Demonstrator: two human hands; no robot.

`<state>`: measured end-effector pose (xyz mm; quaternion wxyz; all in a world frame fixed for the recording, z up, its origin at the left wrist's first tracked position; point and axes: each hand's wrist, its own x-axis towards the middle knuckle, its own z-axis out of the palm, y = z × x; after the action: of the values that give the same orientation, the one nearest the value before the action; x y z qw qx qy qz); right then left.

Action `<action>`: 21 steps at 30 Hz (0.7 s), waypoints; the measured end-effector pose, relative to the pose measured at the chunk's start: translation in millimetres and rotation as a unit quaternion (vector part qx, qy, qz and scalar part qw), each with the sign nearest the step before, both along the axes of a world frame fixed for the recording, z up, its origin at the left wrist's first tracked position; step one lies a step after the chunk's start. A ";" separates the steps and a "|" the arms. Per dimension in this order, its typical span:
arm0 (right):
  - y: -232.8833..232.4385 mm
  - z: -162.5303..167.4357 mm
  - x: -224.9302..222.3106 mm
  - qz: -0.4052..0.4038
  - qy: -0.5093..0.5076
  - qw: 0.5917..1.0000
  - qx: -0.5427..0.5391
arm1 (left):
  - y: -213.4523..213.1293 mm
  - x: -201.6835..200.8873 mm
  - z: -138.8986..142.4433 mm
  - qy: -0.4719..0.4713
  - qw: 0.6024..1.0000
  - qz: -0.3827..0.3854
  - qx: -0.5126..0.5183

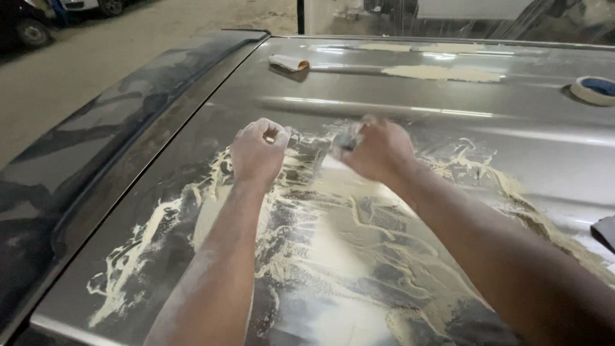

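Hands over dusty car roof (448, 128) | left hand (257, 152) fisted, contents unclear | right hand (378, 150) gripping blurred sanding block (346, 140) | tape roll (594, 90) far right

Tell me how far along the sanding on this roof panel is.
Done: pale sanding dust covers the near part of the grey roof panel. In hand: the right hand grips a blurred sanding piece; the left hand is fisted alongside. Left: two pale filler patches farther back look untouched.

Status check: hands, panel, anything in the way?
Left hand fisted on the grey car panel, nothing visible in it. Right hand gripping a small blurred sanding piece. Pale sanding dust around both. Folded sandpaper, tape roll lie clear.
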<state>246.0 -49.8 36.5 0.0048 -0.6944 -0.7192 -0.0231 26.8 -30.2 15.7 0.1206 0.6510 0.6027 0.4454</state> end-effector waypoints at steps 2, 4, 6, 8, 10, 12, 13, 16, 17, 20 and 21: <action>-1.7 -3.1 1.9 0.135 -0.038 0.969 0.203 | 1.0 2.1 -1.6 0.007 1.000 -0.008 0.020; -2.5 -4.1 2.9 0.122 -0.020 0.972 0.200 | 2.2 4.8 -3.7 0.014 0.999 -0.019 0.040; -3.2 -3.3 2.8 -0.028 0.057 0.998 -0.001 | 3.1 7.5 -5.8 0.022 0.998 -0.042 0.051; -3.7 -0.8 2.1 -0.003 0.072 0.997 0.040 | 3.6 9.7 -7.1 0.031 0.997 -0.050 0.057; -4.6 2.3 1.2 0.056 0.053 0.991 0.110 | 3.6 11.5 -7.3 0.034 0.997 -0.047 0.058; -5.7 4.2 0.6 0.146 -0.006 0.969 0.202 | 2.5 12.7 -6.9 0.044 0.995 -0.057 0.067; -6.0 4.5 0.4 0.102 0.035 0.984 0.145 | 1.7 13.1 -6.7 0.048 0.994 -0.063 0.070; -5.9 4.1 -0.2 0.012 0.117 0.992 0.047 | -2.3 13.7 -5.6 0.052 0.992 -0.075 0.089; -5.6 3.4 -0.5 0.005 0.110 0.992 0.061 | -3.5 13.6 -5.6 0.040 0.995 -0.071 0.065; -4.8 3.1 -1.2 0.043 0.085 0.991 0.091 | -5.4 13.6 -3.8 0.011 0.996 -0.075 0.043; -4.6 3.5 -1.8 0.070 0.077 0.990 0.092 | -5.2 13.4 -3.1 0.017 0.996 -0.073 0.045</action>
<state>244.2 -54.4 39.9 0.1257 -0.6386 -0.7584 -0.0353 40.3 -35.4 12.6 0.1128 0.7058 0.5345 0.4510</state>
